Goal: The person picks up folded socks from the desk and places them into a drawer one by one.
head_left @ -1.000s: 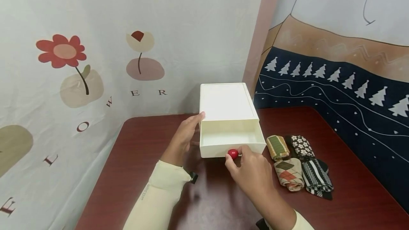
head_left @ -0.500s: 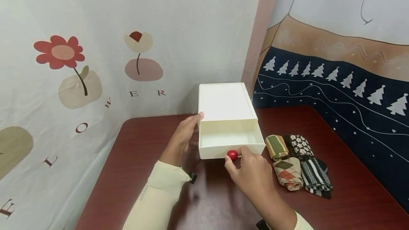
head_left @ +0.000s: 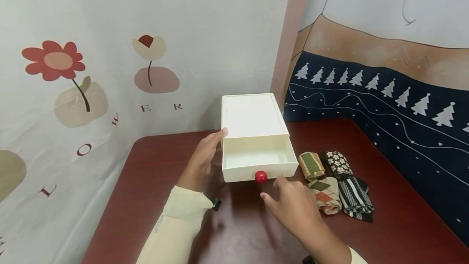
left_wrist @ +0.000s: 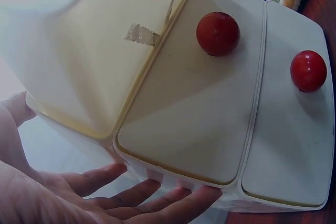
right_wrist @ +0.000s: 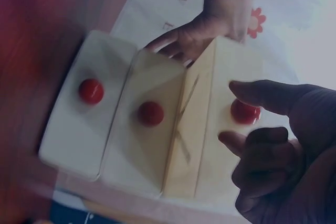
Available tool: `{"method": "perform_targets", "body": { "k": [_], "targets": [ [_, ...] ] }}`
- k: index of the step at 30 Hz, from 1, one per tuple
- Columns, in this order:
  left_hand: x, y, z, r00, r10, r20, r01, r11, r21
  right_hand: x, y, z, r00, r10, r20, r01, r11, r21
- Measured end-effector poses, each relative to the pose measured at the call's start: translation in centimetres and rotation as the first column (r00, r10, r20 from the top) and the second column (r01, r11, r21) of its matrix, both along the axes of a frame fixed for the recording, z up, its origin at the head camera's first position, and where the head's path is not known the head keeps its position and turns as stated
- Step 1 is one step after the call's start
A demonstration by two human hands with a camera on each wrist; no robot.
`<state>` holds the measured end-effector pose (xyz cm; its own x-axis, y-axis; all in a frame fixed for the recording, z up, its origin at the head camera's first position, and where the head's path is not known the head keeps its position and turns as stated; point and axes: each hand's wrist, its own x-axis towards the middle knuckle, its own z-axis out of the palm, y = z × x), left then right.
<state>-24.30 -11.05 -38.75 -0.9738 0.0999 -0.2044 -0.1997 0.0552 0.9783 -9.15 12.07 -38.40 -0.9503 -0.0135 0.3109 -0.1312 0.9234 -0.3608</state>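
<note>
A white drawer unit [head_left: 253, 121] stands at the back of a dark red tabletop [head_left: 154, 199], near the corner where two printed wall cloths meet. Its top drawer [head_left: 258, 160] is pulled out toward the person and looks empty inside. A round red knob [head_left: 261, 177] sits on the middle of the drawer front. The wrist views show two more drawer fronts below it, each shut and each with its own red knob [left_wrist: 218, 33].

The left hand [head_left: 205, 159], in a cream sleeve, rests flat against the left side of the unit with its fingers straight, the fingertips at the unit's top edge. The right hand [head_left: 293, 205] hovers over the tabletop just in front of the drawer, slightly right of the knob. Its fingers are loosely bent and hold nothing; they do not touch the knob.

Four rolled socks lie in a cluster just to the right of the drawer: a green striped pair [head_left: 311, 165], a black floral pair [head_left: 338, 163], an argyle pair [head_left: 327, 194] and a black-and-white striped pair [head_left: 354, 202]
</note>
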Motion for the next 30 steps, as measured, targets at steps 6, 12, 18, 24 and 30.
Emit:
{"method": "perform_targets", "body": {
  "k": [6, 12, 18, 24, 30],
  "targets": [
    [-0.2, -0.4, 0.0, 1.000, 0.004, 0.011, -0.004, 1.000, -0.011, -1.4, 2.9, -0.7, 0.983, 0.007, 0.184, -0.009, 1.000, 0.007],
    [-0.4, -0.6, -0.2, 1.000, 0.005, 0.022, -0.005, 1.000, -0.023, -3.5, 6.5, -1.3, 0.958, -0.006, 0.288, 0.016, 0.999, -0.030],
    [-0.4, -0.5, -0.4, 1.000, 0.003, 0.029, -0.002, 1.000, -0.023, -5.1, 9.8, -1.9, 0.937, -0.013, 0.350, 0.030, 0.999, -0.042],
    [-0.6, -0.3, -0.4, 1.000, -0.008, 0.030, 0.008, 1.000, -0.015, -6.0, 12.1, -2.4, 0.915, -0.034, 0.403, 0.048, 0.999, -0.025],
    [-0.6, -0.2, -0.4, 0.999, -0.016, 0.032, 0.017, 1.000, -0.007, -6.6, 14.0, -3.3, 0.893, -0.016, 0.451, 0.020, 1.000, -0.005]
  ]
}}
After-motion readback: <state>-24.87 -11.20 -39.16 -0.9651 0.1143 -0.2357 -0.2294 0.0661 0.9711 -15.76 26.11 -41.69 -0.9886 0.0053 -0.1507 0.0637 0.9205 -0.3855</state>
